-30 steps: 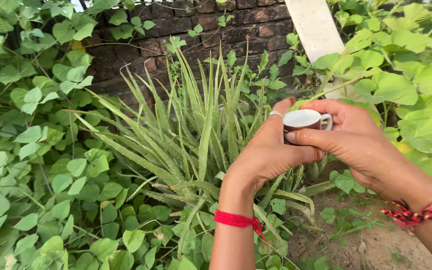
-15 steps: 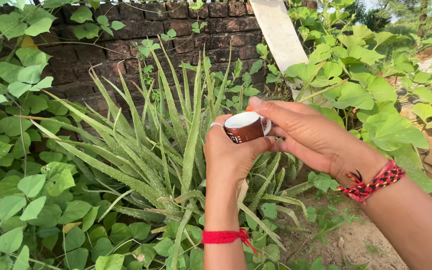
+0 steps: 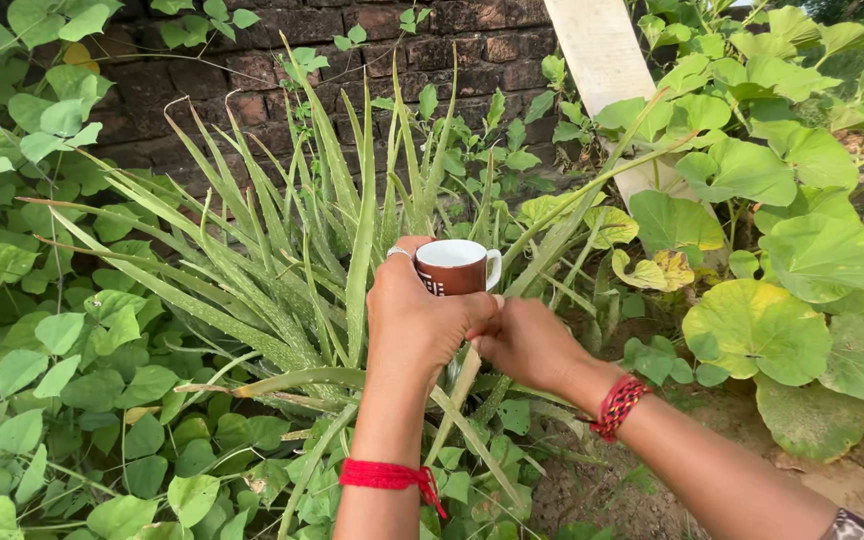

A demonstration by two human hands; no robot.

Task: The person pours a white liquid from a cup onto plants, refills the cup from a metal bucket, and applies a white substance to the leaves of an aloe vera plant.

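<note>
The left hand (image 3: 414,318) is wrapped around a small brown cup (image 3: 457,267) with a white inside, fingers closed on its near side and the thumb tip curling under it. The cup sits upright, its mouth facing up and its long axis close to vertical, perhaps tipped a touch toward the person. Its white handle (image 3: 495,268) sticks out to the right, away from the holding hand. It is held up in the air right over the middle of a spiky aloe plant (image 3: 292,270), whose long narrow leaves fan out upward and to the left.

The right hand (image 3: 524,340) sits just below and to the right of the cup, touching the left hand's thumb. Its fingers are curled in, but from here it is not clear whether they hold anything; an aloe leaf runs down just beside them.

A red thread (image 3: 384,474) is tied round the left wrist and a red and black band (image 3: 617,404) round the right. Behind the plant stands a dark brick wall (image 3: 282,50), with a pale plank (image 3: 607,60) leaning against it. Broad-leaved creepers (image 3: 752,330) crowd in from both sides, and bare soil (image 3: 852,480) shows at the lower right.
</note>
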